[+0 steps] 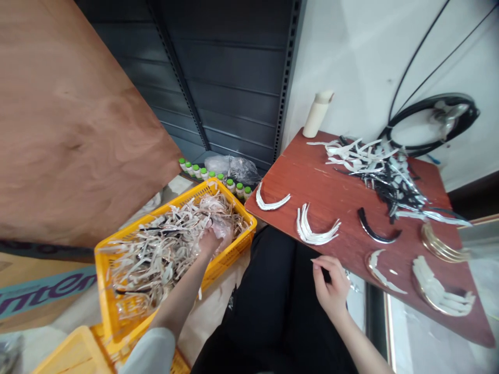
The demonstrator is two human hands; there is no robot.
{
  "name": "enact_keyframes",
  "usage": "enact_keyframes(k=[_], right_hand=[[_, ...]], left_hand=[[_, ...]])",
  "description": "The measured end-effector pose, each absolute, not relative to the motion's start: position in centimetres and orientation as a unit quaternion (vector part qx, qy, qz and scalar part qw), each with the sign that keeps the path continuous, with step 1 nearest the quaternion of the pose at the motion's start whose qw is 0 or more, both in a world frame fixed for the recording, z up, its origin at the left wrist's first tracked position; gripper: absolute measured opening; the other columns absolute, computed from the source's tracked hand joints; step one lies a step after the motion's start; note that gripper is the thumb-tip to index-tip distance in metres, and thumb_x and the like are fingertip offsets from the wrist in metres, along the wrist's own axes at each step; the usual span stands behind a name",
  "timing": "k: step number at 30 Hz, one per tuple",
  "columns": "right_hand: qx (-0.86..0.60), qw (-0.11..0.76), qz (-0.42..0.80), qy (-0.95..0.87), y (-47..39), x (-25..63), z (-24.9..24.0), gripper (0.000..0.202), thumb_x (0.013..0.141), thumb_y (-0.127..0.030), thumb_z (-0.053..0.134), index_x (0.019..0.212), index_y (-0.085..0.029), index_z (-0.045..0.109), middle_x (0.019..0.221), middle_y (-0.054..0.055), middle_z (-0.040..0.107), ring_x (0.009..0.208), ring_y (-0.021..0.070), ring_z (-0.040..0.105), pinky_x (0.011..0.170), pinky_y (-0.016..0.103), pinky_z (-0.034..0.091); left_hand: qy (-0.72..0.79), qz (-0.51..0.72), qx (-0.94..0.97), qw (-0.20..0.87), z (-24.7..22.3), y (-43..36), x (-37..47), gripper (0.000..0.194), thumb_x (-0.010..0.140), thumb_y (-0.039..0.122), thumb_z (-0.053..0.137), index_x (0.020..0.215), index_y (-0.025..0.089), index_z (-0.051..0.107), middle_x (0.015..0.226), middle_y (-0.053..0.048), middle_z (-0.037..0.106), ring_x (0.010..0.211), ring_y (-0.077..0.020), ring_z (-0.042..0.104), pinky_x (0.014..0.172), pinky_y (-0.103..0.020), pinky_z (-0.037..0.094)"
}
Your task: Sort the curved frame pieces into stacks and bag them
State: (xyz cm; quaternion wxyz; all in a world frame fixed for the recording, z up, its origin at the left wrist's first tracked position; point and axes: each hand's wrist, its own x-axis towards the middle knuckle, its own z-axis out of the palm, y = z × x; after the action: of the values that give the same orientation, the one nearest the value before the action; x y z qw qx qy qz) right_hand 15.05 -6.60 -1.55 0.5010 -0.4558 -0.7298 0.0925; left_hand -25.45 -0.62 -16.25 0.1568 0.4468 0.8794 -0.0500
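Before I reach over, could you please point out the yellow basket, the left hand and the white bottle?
Yellow basket (230, 257), head view: outer side wall.
Left hand (209, 242), head view: back of the hand.
White bottle (316, 117), head view: middle of its body.

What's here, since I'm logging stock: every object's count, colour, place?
Slotted plastic crate: one, yellow, left
Moulded plastic: count unclear, yellow, below
Thin curved strips: many, mostly white, inside crate
Curved strip clusters: six, white, black, gold, tabletop
Tangled pile: one, black and white, tabletop
Flat tabletop: one, reddish, right
Cylindrical bottle: one, cream, tabletop corner
Coiled cable: one, black, right
Green-capped bottles: about nine, white, behind crate
Plastic bag: one, clear, near shelving
Metal shelving: one, dark grey, back
Flat panel: one, brown, upper left
Cardboard box: one, tan, left
Trousered legs: two, black, centre
Left hand: one, bare, inside crate
Right hand: one, bare, beside tabletop
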Motion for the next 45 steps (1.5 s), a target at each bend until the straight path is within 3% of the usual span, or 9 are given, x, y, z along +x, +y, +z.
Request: enact_keyframes(k=[11, 18, 24, 28, 31, 34, 37, 41, 45], right_hand=[[-0.457, 0.504, 0.097, -0.727, -6.7, 15.2, -1.5, 0.016, 0.091, -0.01, 0.056, 0.098, -0.022, 0.065, 0.09, 0.005, 0.066, 0.08, 0.0205, 0.065, 0.071, 0.036, 0.054], [-0.448, 0.514, 0.096, -0.725, -6.4, 15.0, -1.6, 0.016, 0.09, -0.01, 0.057, 0.098, -0.022, 0.064, 0.09, 0.005, 0.066, 0.08, 0.0201, 0.065, 0.071, 0.036, 0.053], [-0.459, 0.534, 0.116, -0.701, -7.2, 14.8, -0.5, 0.014, 0.09, -0.012, 0.059, 0.099, -0.022, 0.065, 0.091, 0.006, 0.066, 0.084, 0.0208, 0.064, 0.075, 0.037, 0.052], [-0.46, 0.515, 0.298, -0.659, -8.4, 12.1, 2.8, 0.013, 0.094, -0.023, 0.058, 0.105, -0.024, 0.065, 0.096, 0.006, 0.066, 0.089, 0.0203, 0.064, 0.076, 0.034, 0.054], [-0.401, 0.445, 0.528, -0.602, -8.5, 8.8, 4.6, 0.018, 0.096, -0.036, 0.056, 0.109, -0.025, 0.063, 0.098, 0.005, 0.068, 0.084, 0.018, 0.066, 0.079, 0.034, 0.056], [-0.381, 0.42, 0.661, -0.491, -7.8, 6.4, 4.0, 0.03, 0.096, -0.052, 0.051, 0.1, -0.023, 0.06, 0.092, 0.004, 0.067, 0.076, 0.017, 0.066, 0.074, 0.035, 0.057], [-0.434, 0.434, 0.647, -0.451, -7.4, 6.2, 1.8, 0.036, 0.092, -0.057, 0.054, 0.085, -0.022, 0.056, 0.079, 0.0, 0.063, 0.07, 0.0158, 0.063, 0.068, 0.031, 0.055], [-0.482, 0.434, 0.617, -0.445, -8.2, 7.9, -0.2, 0.037, 0.088, -0.055, 0.061, 0.076, -0.022, 0.052, 0.069, -0.003, 0.058, 0.063, 0.0147, 0.058, 0.064, 0.029, 0.053], [-0.488, 0.46, 0.569, -0.475, -9.3, 8.5, -0.1, 0.025, 0.087, -0.045, 0.066, 0.085, -0.022, 0.056, 0.075, -0.002, 0.058, 0.066, 0.0148, 0.058, 0.062, 0.028, 0.052]], left_hand=[[0.886, -0.025, 0.44, 0.146, -14.7, -2.0, -26.1, 0.033, 0.094, 0.039, 0.058, 0.116, 0.015, 0.06, 0.113, -0.008, 0.064, 0.099, -0.0201, 0.064, 0.086, -0.042, 0.055], [0.87, 0.105, 0.465, 0.128, -9.9, -4.7, -28.8, 0.024, 0.097, 0.035, 0.046, 0.094, 0.018, 0.063, 0.087, -0.006, 0.068, 0.087, -0.0217, 0.067, 0.081, -0.036, 0.052], [0.808, 0.305, 0.504, 0.027, -2.7, -5.9, -28.0, 0.033, 0.101, 0.034, 0.025, 0.103, 0.018, 0.054, 0.119, -0.011, 0.063, 0.115, -0.019, 0.059, 0.099, -0.032, 0.047], [0.731, 0.398, 0.554, -0.037, 2.7, -9.1, -24.0, 0.025, 0.099, 0.034, 0.035, 0.104, 0.02, 0.056, 0.122, -0.009, 0.064, 0.117, -0.0194, 0.06, 0.099, -0.034, 0.048], [0.646, 0.385, 0.655, -0.071, 4.9, -11.5, -19.1, 0.01, 0.092, 0.024, 0.051, 0.097, 0.022, 0.059, 0.113, -0.007, 0.07, 0.102, -0.0192, 0.068, 0.084, -0.03, 0.055], [0.526, 0.341, 0.779, -0.02, 4.5, -12.8, -13.8, 0.01, 0.085, 0.015, 0.054, 0.081, 0.024, 0.058, 0.111, -0.006, 0.072, 0.098, -0.0195, 0.071, 0.083, -0.03, 0.057], [0.489, 0.297, 0.816, 0.083, 2.6, -13.6, -9.9, 0.015, 0.084, 0.011, 0.051, 0.083, 0.023, 0.059, 0.122, -0.008, 0.069, 0.103, -0.0193, 0.069, 0.089, -0.032, 0.057], [0.507, 0.325, 0.761, 0.243, 1.3, -14.3, -7.4, 0.02, 0.084, 0.024, 0.061, 0.103, 0.023, 0.057, 0.131, -0.011, 0.062, 0.119, -0.0239, 0.062, 0.097, -0.039, 0.054], [0.563, 0.403, 0.634, 0.345, 1.5, -13.8, -5.8, 0.029, 0.095, 0.03, 0.051, 0.124, 0.026, 0.053, 0.123, -0.009, 0.065, 0.114, -0.0201, 0.064, 0.097, -0.037, 0.054]])
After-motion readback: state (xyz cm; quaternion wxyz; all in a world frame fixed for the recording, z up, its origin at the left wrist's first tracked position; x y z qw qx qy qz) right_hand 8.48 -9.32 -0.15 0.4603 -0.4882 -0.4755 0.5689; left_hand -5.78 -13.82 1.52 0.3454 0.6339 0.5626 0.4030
